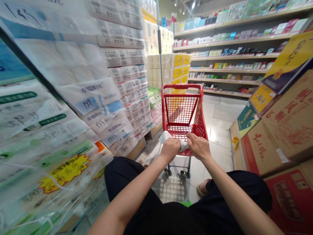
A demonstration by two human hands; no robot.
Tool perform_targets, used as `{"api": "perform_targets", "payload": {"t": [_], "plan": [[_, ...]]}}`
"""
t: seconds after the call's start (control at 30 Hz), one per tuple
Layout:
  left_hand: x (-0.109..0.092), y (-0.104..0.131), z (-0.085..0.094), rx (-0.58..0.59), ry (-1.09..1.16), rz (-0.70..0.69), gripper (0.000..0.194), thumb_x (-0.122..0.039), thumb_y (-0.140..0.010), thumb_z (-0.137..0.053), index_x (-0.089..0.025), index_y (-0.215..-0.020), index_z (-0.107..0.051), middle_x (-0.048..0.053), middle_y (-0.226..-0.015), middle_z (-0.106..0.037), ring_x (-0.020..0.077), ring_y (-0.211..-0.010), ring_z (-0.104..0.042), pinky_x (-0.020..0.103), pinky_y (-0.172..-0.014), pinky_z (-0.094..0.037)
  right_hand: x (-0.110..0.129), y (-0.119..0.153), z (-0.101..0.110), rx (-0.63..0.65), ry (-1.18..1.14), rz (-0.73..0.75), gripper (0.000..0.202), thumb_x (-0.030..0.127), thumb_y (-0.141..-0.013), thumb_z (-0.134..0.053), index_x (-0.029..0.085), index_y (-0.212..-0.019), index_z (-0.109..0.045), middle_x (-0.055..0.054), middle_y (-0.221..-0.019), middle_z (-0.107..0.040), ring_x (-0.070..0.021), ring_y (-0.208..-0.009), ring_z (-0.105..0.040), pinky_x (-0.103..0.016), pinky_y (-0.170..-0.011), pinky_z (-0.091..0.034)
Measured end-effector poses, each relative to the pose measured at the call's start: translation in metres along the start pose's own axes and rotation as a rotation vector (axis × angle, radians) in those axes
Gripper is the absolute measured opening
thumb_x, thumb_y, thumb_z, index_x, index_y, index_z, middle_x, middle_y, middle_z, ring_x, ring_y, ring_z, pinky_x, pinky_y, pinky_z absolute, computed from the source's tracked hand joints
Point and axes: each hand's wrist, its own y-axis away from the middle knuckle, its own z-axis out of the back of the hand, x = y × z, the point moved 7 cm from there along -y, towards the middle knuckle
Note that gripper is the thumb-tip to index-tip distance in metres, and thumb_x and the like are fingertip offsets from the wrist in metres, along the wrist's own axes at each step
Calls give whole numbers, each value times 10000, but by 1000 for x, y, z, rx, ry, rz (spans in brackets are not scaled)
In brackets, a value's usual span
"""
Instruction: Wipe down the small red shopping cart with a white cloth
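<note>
Both hands are out in front of me, over the near side of a small red shopping cart [200,125]. My left hand [171,148] is closed around a crumpled white tissue [165,136], with one corner sticking out to its left. More of the tissue shows between the two fists. My right hand [198,146] is closed at the tissue's other end, its fingertips partly hidden. The cart's mesh basket has nothing visible in it, and its wheels [185,174] stand on the tiled floor between my feet.
Tall stacks of wrapped tissue packs [127,88] line the left side. Cardboard boxes [290,120] are piled close on the right. Shelves [227,55] of small boxed goods run across the back. A thin upright pole [160,42] stands left of the cart.
</note>
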Motion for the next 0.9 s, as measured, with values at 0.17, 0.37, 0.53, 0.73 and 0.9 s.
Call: {"api": "perform_targets", "payload": {"t": [0.17, 0.37, 0.53, 0.73, 0.9], "plan": [[-22, -14, -13, -23, 47, 38, 201, -139, -952, -404, -119, -937, -604, 104, -823, -640, 237, -792, -623, 389, -729, -479, -3, -2, -3, 35, 30, -1, 370, 456, -981, -331, 227, -1118, -588, -23, -969, -704, -149, -738, -610, -284, -641, -292], [-24, -14, -8, 38, 135, -55, 175, -183, -952, -437, -130, -1020, -588, 94, -931, -657, 221, -891, -635, 371, -807, -507, -9, 4, -1, 11, 5, 14, 385, 478, -997, -323, 227, -976, -614, -11, -816, -712, -143, -765, -623, -284, -744, -307], [16, 5, 25, -28, 180, -46, 370, -394, -898, -578, -195, -1208, -544, 92, -1227, -603, 235, -1207, -535, 462, -1167, -289, -10, 6, -4, 70, -13, 120, 418, 576, -953, -395, 243, -1062, -623, -30, -939, -735, -163, -825, -643, -294, -770, -328], [47, 26, 38, -16, 161, -50, 427, -351, -856, -624, -229, -1254, -531, 84, -1353, -531, 239, -1397, -355, 480, -1223, -182, -1, 2, 5, 73, -37, 203, 418, 535, -950, -434, 257, -1225, -583, -59, -1139, -696, -195, -982, -635, -323, -850, -373], [19, 16, 25, 17, 212, -39, 375, -197, -863, -549, -205, -1235, -501, 77, -1104, -646, 226, -1172, -566, 470, -1189, -268, 21, -1, 8, 64, -41, 196, 485, 542, -921, -479, 228, -1286, -538, -105, -1229, -648, -232, -1062, -607, -345, -887, -374]]}}
